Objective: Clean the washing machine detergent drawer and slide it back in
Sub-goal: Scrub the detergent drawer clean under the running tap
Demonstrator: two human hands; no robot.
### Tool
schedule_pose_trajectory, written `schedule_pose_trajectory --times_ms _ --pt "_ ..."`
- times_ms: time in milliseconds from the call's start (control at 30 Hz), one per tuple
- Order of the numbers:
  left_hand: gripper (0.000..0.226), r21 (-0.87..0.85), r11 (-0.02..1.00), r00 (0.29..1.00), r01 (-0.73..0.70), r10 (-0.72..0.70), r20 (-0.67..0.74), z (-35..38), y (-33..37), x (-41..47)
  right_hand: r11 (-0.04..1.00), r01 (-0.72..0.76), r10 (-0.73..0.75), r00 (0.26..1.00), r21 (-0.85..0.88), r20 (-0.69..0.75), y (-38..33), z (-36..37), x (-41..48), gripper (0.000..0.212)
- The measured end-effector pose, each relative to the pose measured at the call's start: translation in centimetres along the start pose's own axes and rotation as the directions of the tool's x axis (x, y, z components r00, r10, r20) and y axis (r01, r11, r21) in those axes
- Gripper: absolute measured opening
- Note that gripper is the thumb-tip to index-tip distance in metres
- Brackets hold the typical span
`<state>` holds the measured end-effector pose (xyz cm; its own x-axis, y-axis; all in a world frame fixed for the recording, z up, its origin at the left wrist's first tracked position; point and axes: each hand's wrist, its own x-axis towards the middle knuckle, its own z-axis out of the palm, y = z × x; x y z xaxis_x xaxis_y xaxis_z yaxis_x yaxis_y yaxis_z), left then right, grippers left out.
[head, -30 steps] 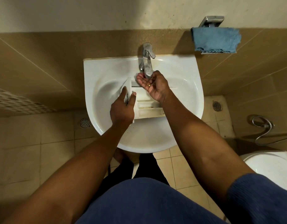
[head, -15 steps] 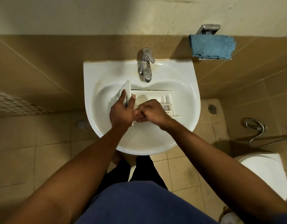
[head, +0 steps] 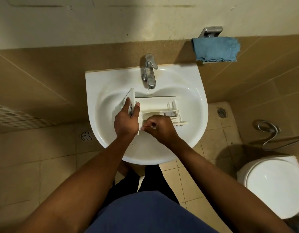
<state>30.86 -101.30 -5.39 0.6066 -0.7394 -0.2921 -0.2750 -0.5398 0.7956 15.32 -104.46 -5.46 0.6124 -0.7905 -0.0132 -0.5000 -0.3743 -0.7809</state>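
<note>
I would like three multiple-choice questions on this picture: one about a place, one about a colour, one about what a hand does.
1. Where does the detergent drawer lie?
A) in the sink
B) on the floor
C) on the toilet lid

2. What colour is the cloth on the wall holder?
A) red
B) blue
C) yellow

3. What does the left hand do?
A) hangs idle
B) turns the tap
C) grips the drawer's front panel

Answers: 1 A, the basin surrounds it; 2 B, it is plainly blue; 3 C, it clasps the panel.
</note>
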Motion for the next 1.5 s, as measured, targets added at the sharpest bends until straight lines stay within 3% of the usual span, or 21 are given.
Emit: schedule_pose_trajectory --times_ms 133,200,267,333,400,567,667,700,733,767,800,833,867,933,1033,1133,1267,1333,1400,1500 --pt "0.063 0.003 1.000 1.000 0.003 -0.003 -0.016 0.0 -0.1 -0.2 0.981 0.013 0.006 0.995 -0.194 0.099 2.7 -3.4 -0.6 0.013" --pt "0.063 -0.007 1.000 1.000 0.004 -0.004 -0.018 0.0 0.0 -0.2 0.950 -0.069 0.089 0.995 -0.306 0.054 3.4 -4.6 -0.5 0.023" --pt "0.063 -0.015 1.000 1.000 0.009 -0.009 -0.015 0.0 0.0 -0.2 0.963 -0.123 0.124 0.992 -0.240 -0.014 2.8 -3.9 -0.2 0.028" --pt "0.063 0.003 1.000 1.000 0.016 -0.016 -0.010 -0.1 0.1 -0.1 0.986 -0.046 0.049 0.999 -0.159 0.013 1.4 -1.5 0.0 0.022" --pt "0.063 0.017 1.000 1.000 0.017 -0.016 -0.009 -0.1 0.2 -0.1 0.974 0.074 -0.062 0.996 -0.213 0.064 0.6 0.3 -0.8 0.020" --pt "0.063 -0.009 1.000 1.000 0.019 -0.019 -0.011 -0.2 0.4 -0.3 0.949 0.112 -0.067 0.985 -0.295 0.159 3.0 -3.7 -1.9 0.030" --pt "0.063 -0.003 1.000 1.000 0.009 -0.009 -0.015 -0.2 0.4 -0.3 0.924 -0.076 0.130 0.984 -0.376 0.121 3.1 -5.3 0.0 0.051" --pt "0.063 -0.002 1.000 1.000 0.009 -0.009 -0.013 -0.2 0.4 -0.2 0.937 -0.181 0.204 0.978 -0.300 0.049 2.5 -5.5 1.0 0.052" --pt "0.063 0.002 1.000 1.000 0.013 -0.013 -0.009 -0.2 0.4 -0.2 0.947 -0.307 0.304 0.952 -0.090 -0.046 1.9 -5.6 2.1 0.048" --pt "0.063 0.006 1.000 1.000 0.018 -0.018 -0.006 -0.2 0.4 -0.2 0.878 -0.412 0.445 0.890 0.244 -0.096 1.3 -5.6 3.6 0.043" --pt "0.063 0.008 1.000 1.000 0.020 -0.020 -0.004 -0.1 0.4 -0.2 0.692 -0.450 0.579 0.813 0.564 -0.062 0.7 -5.6 5.3 0.039" --pt "0.064 0.008 1.000 1.000 0.018 -0.018 -0.002 -0.1 0.3 -0.2 0.467 -0.432 0.654 0.756 0.771 0.028 -0.1 -5.5 6.9 0.037" --pt "0.065 0.012 1.000 1.000 0.010 -0.010 -0.004 -0.1 0.3 -0.2 0.281 -0.410 0.673 0.729 0.868 0.126 -0.4 -5.4 8.5 0.038" --pt "0.065 0.019 1.000 1.000 -0.002 0.002 -0.010 -0.1 0.3 -0.2 0.041 -0.400 0.626 0.724 0.916 0.288 -0.7 -4.9 11.1 0.043" --pt "0.065 0.042 0.999 1.000 -0.007 0.008 -0.013 0.0 0.3 -0.2 -0.108 -0.407 0.561 0.728 0.907 0.394 -1.2 -4.5 13.1 0.051" --pt "0.067 0.034 0.999 1.000 -0.005 0.006 -0.017 0.1 -0.1 0.0 -0.043 -0.449 0.552 0.733 0.892 0.396 -1.7 -4.8 13.1 0.048" --pt "0.069 0.024 1.000 1.000 0.009 -0.009 -0.021 0.3 -0.7 0.1 0.405 -0.614 0.659 0.710 0.678 0.249 -1.5 -5.1 9.6 0.043" --pt "0.066 -0.003 1.000 0.999 0.021 -0.021 -0.031 0.4 -0.8 0.2 0.485 -0.618 0.639 0.733 0.618 0.232 -1.6 -3.9 7.8 0.040" --pt "0.067 -0.027 0.999 0.999 0.021 -0.022 -0.035 0.5 -0.8 0.2 0.633 -0.547 0.544 0.818 0.548 0.188 -1.5 -2.3 6.2 0.035" --pt "0.071 -0.026 1.000 0.999 0.011 -0.012 -0.029 0.6 -0.9 0.0 0.888 -0.292 0.254 0.955 0.355 0.152 -0.8 -1.7 3.3 0.029"
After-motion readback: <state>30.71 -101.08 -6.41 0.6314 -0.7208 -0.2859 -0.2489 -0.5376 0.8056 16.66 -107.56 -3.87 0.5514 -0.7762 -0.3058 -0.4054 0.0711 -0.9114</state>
